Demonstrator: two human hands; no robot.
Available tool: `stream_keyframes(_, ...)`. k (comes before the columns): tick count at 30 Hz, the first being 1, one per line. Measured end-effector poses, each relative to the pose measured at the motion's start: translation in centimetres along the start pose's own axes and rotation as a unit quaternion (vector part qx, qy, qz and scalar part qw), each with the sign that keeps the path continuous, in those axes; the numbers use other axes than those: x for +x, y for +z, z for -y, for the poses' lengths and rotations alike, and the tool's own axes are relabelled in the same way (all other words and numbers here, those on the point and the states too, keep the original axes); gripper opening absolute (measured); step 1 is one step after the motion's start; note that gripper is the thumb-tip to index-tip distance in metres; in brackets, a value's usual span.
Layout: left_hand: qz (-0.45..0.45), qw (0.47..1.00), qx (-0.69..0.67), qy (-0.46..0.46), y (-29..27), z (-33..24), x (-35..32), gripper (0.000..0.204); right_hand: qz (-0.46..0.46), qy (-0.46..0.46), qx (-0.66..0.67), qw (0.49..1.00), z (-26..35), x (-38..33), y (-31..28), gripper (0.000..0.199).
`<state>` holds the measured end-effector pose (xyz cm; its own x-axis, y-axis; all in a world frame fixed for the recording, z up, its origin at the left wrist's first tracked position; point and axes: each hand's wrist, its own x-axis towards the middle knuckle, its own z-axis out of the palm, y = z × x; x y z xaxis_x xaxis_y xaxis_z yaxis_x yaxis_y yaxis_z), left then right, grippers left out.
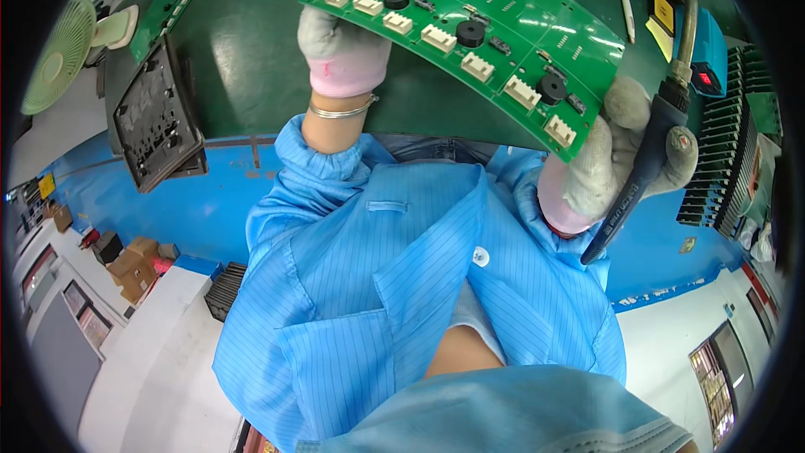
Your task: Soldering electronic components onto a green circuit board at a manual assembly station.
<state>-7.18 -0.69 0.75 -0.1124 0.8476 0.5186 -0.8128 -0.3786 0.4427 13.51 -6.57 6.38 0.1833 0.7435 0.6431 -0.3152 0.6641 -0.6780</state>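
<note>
Gloved hands hold a long green circuit board (478,29) up above the green bench (243,50): the left hand (342,42) pinches one end, the right hand (625,151) steadies the other while also gripping a soldering iron (650,159). Thin, stiff and probably light, it seems best held by its bare edges, away from the white connectors (438,38).

Over on the left, a pale green fan (57,52) sits beside a dark slotted tray (158,117) leaning on the green bench (251,42); a blue box (711,54) sits far right beside black racks (738,151).
</note>
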Motion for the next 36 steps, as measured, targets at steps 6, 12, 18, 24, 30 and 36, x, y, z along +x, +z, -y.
stream_keyframes(6,-0.020,0.998,-0.053,-0.018,-1.3,0.2,-0.3,0.027,-0.022,-0.016,-0.004,1.000,-0.5,-0.3,1.4,0.071)
stream_keyframes(12,0.000,0.997,-0.076,-0.019,-1.5,0.4,-0.1,0.028,-0.013,-0.022,-0.005,1.000,-0.9,-0.2,2.0,0.068)
stream_keyframes(18,-0.016,0.996,-0.081,-0.024,-0.9,0.5,-0.2,0.029,0.011,-0.022,-0.041,0.999,-1.1,0.0,1.1,0.065)
stream_keyframes(24,-0.043,0.998,-0.048,-0.020,-1.4,0.3,-0.3,0.026,0.018,-0.027,-0.109,0.993,-1.0,0.3,0.7,0.060)
stream_keyframes(30,-0.100,0.981,0.165,0.001,1.3,-1.3,-0.5,0.021,-0.042,0.087,-0.110,0.989,-1.8,0.9,-1.3,0.048)
stream_keyframes(36,-0.123,0.964,0.237,0.012,2.2,-1.0,-0.6,0.021,-0.062,0.095,-0.116,0.987,-2.5,1.4,-2.6,0.050)
